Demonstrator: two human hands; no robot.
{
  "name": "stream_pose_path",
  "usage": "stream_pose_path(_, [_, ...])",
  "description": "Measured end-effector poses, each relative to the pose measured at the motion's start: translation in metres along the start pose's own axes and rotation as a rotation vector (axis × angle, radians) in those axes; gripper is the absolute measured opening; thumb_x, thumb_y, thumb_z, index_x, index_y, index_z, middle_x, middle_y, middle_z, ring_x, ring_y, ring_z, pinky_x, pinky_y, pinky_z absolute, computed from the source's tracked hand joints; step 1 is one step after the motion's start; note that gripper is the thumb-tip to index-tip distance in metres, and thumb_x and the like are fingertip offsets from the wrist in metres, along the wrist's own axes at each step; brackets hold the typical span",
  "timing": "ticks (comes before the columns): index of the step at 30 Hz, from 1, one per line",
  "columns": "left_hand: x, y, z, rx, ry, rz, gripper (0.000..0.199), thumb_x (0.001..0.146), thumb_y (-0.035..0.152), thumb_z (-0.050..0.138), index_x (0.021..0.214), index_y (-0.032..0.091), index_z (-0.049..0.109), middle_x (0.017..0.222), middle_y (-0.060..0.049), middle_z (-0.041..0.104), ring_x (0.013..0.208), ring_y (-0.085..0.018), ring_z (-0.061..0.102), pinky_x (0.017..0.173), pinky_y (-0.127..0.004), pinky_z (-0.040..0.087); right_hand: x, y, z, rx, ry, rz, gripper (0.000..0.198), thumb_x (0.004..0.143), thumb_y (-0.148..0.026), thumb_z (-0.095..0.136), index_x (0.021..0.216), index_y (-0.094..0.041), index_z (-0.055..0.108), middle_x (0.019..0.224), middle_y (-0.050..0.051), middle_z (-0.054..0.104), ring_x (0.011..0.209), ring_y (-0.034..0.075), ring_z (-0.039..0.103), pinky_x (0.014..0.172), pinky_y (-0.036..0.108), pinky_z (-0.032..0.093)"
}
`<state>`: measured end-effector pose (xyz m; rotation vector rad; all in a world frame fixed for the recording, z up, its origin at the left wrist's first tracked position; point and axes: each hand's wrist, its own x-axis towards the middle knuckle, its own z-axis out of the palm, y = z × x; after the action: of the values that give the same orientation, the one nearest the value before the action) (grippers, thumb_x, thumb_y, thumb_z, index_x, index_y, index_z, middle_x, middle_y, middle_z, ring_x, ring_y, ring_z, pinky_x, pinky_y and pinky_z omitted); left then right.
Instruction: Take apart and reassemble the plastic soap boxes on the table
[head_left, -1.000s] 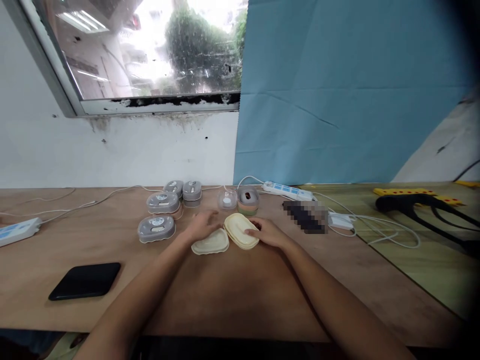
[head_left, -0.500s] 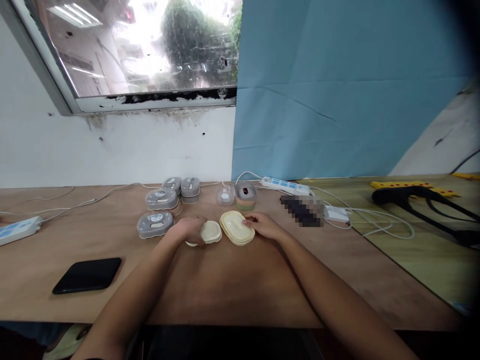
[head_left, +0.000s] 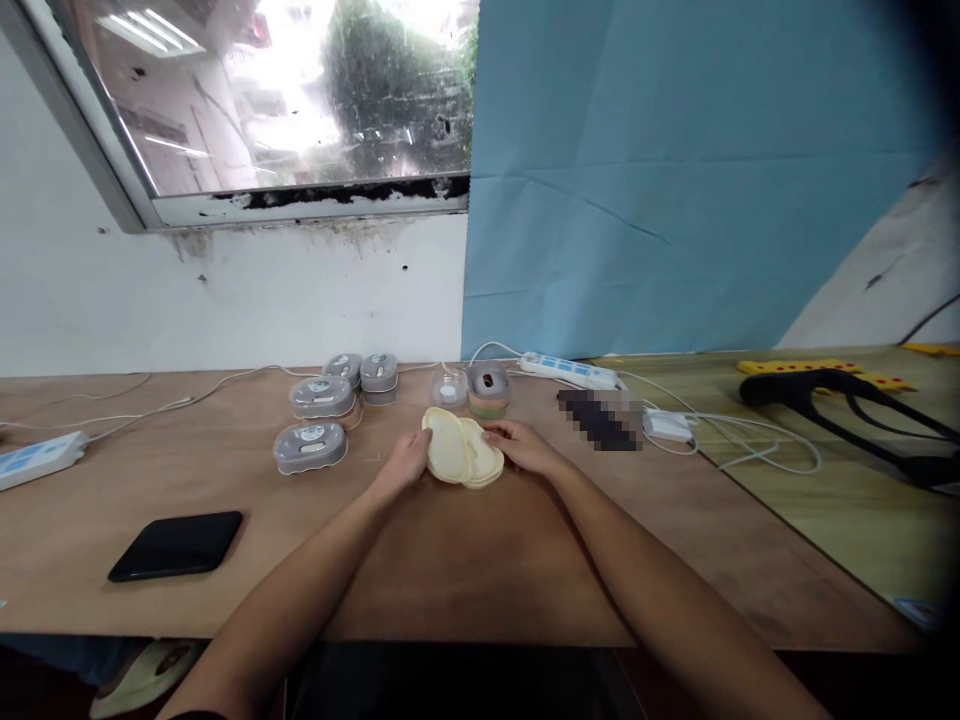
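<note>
My left hand (head_left: 405, 462) grips the left edge of a cream oval lid (head_left: 447, 450), tilted up with its face toward me. Its right side overlaps a stack of similar cream lids (head_left: 487, 460). My right hand (head_left: 523, 447) is closed on the right edge of that stack, thumb on top and the other fingers mostly hidden. Just behind them sit a small clear container (head_left: 448, 390) and a grey-topped box with a green base (head_left: 489, 388). Left of my left hand stand several lidded grey boxes (head_left: 310, 446) with round labels.
A black phone (head_left: 176, 546) lies at the front left. Power strips (head_left: 570, 371) with white cables lie at the back and at the left edge (head_left: 41, 460). A white adapter (head_left: 667, 425), a pixelated dark object (head_left: 604, 418) and a black strap-like frame (head_left: 840, 400) occupy the right.
My left hand has brought its cream lid rightward and raised it on edge against the stack. The right hand keeps its hold on the stack, almost unmoved.
</note>
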<state>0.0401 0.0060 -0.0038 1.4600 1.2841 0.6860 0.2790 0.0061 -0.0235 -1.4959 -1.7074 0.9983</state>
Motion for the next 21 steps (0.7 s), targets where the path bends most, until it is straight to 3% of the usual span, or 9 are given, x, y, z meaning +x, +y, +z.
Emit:
stream_pose_path(5, [0.007, -0.006, 0.005, 0.241, -0.165, 0.005, 0.073, 0.085, 0.072, 0.019, 0.058, 0.014, 0.055, 0.04, -0.003, 0.053, 0.033, -0.01, 0.039, 0.039, -0.022, 0.031, -0.001, -0.006, 0.002, 0.026, -0.029, 0.002, 0.046, 0.083, -0.051, 0.052, 0.113, -0.016, 0.06, 0.079, 0.003, 0.066, 0.047, 0.008, 0.05, 0.038, 0.018, 0.036])
stream_pose_path(10, [0.012, -0.003, 0.013, 0.399, -0.275, -0.003, 0.065, 0.09, 0.061, 0.021, 0.074, 0.011, 0.06, 0.057, -0.007, 0.065, 0.033, -0.009, 0.04, 0.038, -0.022, 0.033, -0.001, -0.004, 0.002, 0.044, -0.041, 0.004, 0.039, 0.083, -0.05, 0.053, 0.101, -0.016, 0.059, 0.072, 0.0, 0.065, 0.047, 0.008, 0.052, 0.039, 0.018, 0.038])
stream_pose_path(15, [0.015, 0.004, 0.02, 0.555, -0.181, 0.049, 0.058, 0.093, 0.046, 0.022, 0.075, 0.011, 0.064, 0.067, -0.009, 0.069, 0.042, -0.011, 0.051, 0.047, -0.023, 0.041, 0.0, 0.004, -0.006, -0.039, -0.028, 0.067, 0.04, 0.082, -0.057, 0.052, 0.074, -0.018, 0.051, 0.048, -0.005, 0.052, 0.04, 0.01, 0.052, 0.034, 0.017, 0.035])
stream_pose_path(18, [0.017, 0.009, 0.021, 0.67, -0.039, 0.098, 0.055, 0.092, 0.043, 0.026, 0.078, 0.01, 0.067, 0.079, -0.014, 0.071, 0.068, -0.019, 0.064, 0.064, -0.026, 0.047, -0.001, 0.003, -0.012, -0.016, -0.08, 0.127, 0.047, 0.082, -0.063, 0.047, 0.069, -0.017, 0.048, 0.051, -0.003, 0.054, 0.038, 0.01, 0.053, 0.032, 0.018, 0.035])
stream_pose_path(21, [0.021, 0.01, 0.02, 0.773, 0.094, 0.132, 0.048, 0.09, 0.041, 0.032, 0.087, 0.01, 0.069, 0.098, -0.018, 0.069, 0.095, -0.026, 0.063, 0.08, -0.031, 0.045, -0.003, -0.003, -0.014, 0.019, -0.202, 0.181, 0.054, 0.081, -0.067, 0.045, 0.067, -0.016, 0.05, 0.056, -0.001, 0.057, 0.037, 0.009, 0.054, 0.031, 0.018, 0.036])
